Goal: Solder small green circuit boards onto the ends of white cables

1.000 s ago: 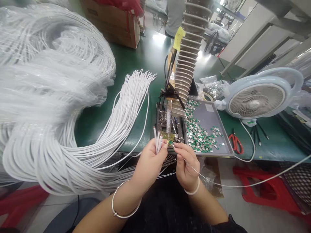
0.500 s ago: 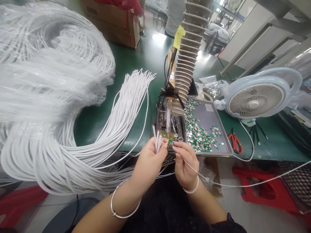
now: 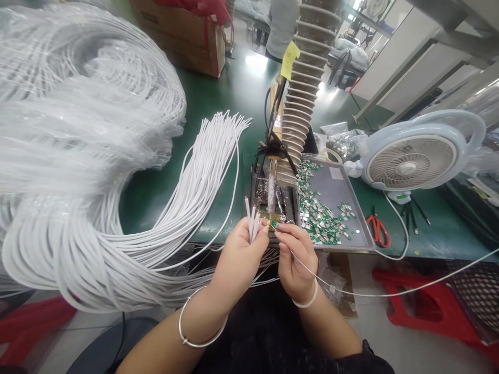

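My left hand (image 3: 244, 244) is closed around several short white cable ends (image 3: 253, 221) that stick up from the fist. Its thumb and forefinger pinch beside a small green circuit board (image 3: 274, 224), right under the tip of an upright soldering iron (image 3: 272, 182). My right hand (image 3: 297, 254) is closed, its fingertips pinching a thin wire (image 3: 302, 262) whose end is at the board. From that hand the wire runs off to the right edge. The fingers partly hide the contact between board, cable and wire.
A grey tray (image 3: 360, 223) holds many small green boards. Red-handled pliers (image 3: 378, 231) and a fan (image 3: 411, 161) lie to its right. A ribbed hose (image 3: 307, 78) hangs behind the iron. A big bundle of white cables (image 3: 202, 166) covers the left; a cardboard box (image 3: 183, 36) stands behind.
The hands stay at the iron with small finger shifts. The green board sits slightly lower and closer under the tip, and the wire on the right has lifted slightly.
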